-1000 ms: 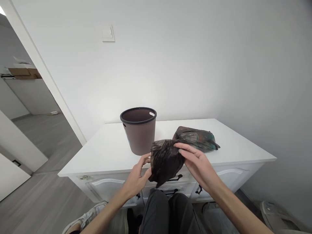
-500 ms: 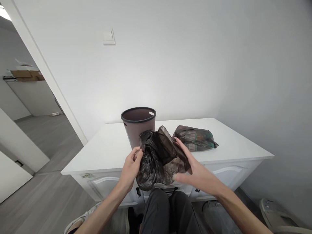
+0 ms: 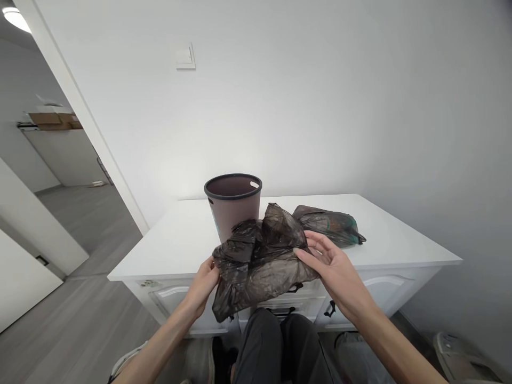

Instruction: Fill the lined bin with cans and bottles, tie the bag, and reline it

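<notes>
A crumpled, see-through black garbage bag (image 3: 260, 266) is spread between my hands, in front of the cabinet's near edge. My left hand (image 3: 205, 282) grips its left side, the fingertips partly hidden by the plastic. On the right side, my right hand (image 3: 330, 264) pinches the bag between thumb and fingers. Behind the bag stands a brownish-pink trash can (image 3: 236, 205) with a dark rim and handle holes, its lower part covered from view. A second dark bag (image 3: 332, 224), with green and orange showing through it, lies to the right on the cabinet top.
The white cabinet (image 3: 400, 240) stands against the wall, with dark handles on its front. A light switch (image 3: 185, 56) is on the wall. At left a doorway opens to a room with cardboard boxes (image 3: 54, 120). My knees (image 3: 276, 341) are below the bag.
The garbage bag has been pulled wider and flatter between my hands. My right thumb has closed onto the bag, and my left hand has moved down and to the left. The view has shifted slightly.
</notes>
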`<state>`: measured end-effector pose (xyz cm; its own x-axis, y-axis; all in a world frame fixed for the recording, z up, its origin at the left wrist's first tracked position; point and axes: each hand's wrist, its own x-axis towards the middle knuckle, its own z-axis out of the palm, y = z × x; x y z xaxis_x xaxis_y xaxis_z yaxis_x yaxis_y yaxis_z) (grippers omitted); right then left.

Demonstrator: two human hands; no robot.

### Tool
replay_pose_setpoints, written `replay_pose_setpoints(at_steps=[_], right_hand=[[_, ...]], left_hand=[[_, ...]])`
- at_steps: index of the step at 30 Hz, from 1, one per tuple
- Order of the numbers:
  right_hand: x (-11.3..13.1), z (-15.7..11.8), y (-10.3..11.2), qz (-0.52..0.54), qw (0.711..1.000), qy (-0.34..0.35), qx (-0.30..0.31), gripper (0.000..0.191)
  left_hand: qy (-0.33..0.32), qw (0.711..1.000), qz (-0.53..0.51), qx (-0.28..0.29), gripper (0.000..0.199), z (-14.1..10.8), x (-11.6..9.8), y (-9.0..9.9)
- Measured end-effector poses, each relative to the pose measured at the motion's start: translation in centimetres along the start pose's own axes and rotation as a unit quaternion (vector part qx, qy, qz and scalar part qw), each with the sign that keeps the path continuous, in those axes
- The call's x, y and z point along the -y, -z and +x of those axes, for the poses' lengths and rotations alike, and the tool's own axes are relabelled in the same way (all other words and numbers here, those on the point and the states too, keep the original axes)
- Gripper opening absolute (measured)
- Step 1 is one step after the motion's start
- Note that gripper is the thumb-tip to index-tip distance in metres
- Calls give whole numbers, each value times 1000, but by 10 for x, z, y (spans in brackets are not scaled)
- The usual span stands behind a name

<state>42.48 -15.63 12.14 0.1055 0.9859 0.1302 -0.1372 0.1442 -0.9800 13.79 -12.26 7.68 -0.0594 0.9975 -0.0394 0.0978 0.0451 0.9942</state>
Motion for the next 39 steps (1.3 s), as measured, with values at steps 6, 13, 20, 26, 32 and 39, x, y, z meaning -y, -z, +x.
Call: replay_pose_setpoints(at_steps=[6,13,20,26,32,39], right_hand=[[10,-4,3,6,1000,-11,-1,61],[25,-13,-5,-25,999,15,27,52],[46,-39,-18,-80,990,40,109,47],[44,-46,8,-114,990,26,76,51],[31,-52,32,-143,988,23,50,54],[49,-60,39,-166,983,62,52,47]], left_hand=[[-217,952,66,-207,30,4,-10,21],[-435,885,164,-14,28,-44,-97,-13],[-277,923,193,185,24,-55,-109,-53],[-221,964,117,88,31,-39,-94,-38],[-157,983,88,40,51,-44,-103,-41],[-53,982,99,152,57,-39,-82,-70]])
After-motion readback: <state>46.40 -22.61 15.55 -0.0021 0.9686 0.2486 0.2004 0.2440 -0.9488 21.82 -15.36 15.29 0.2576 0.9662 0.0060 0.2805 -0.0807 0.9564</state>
